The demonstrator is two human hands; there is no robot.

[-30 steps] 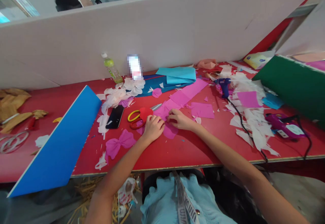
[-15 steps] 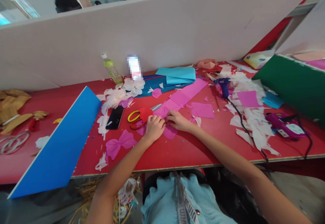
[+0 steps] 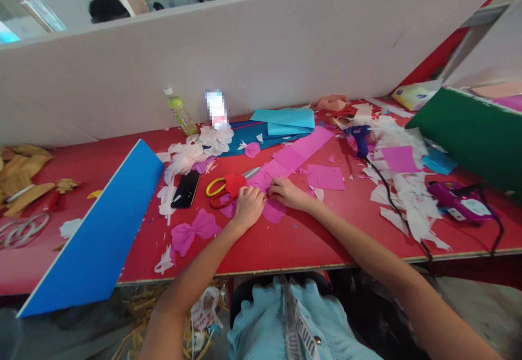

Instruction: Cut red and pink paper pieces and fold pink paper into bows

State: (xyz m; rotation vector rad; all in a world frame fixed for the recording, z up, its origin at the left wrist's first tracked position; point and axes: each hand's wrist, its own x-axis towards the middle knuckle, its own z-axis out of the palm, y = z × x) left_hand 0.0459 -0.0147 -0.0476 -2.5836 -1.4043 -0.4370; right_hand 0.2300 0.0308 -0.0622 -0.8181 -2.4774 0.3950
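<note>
Close together over the red tabletop, my left hand (image 3: 249, 206) and my right hand (image 3: 287, 193) both have their fingers closed on a pink paper piece (image 3: 274, 211). Its lower part shows below my fingers; the pinched edge is hidden. Just left of my left hand lie scissors (image 3: 216, 187) with yellow and red handles, blades pointing away under or beside pink paper. A pink twisted paper bow (image 3: 194, 230) rests near my left forearm. Beyond my hands stretches a long pink paper strip (image 3: 299, 153), with a pink rectangle (image 3: 326, 177) to its right.
White paper petals (image 3: 187, 156), a dark phone (image 3: 186, 188) and a bottle (image 3: 179, 111) stand left. A blue board (image 3: 98, 235) and a green board (image 3: 468, 137) flank the space. At right are a blue glue gun (image 3: 359, 140), its cord, white scraps (image 3: 403, 191) and a purple device (image 3: 460, 202).
The view has shifted very slightly. Both hands stay at the pink paper piece, with only small finger movement.
</note>
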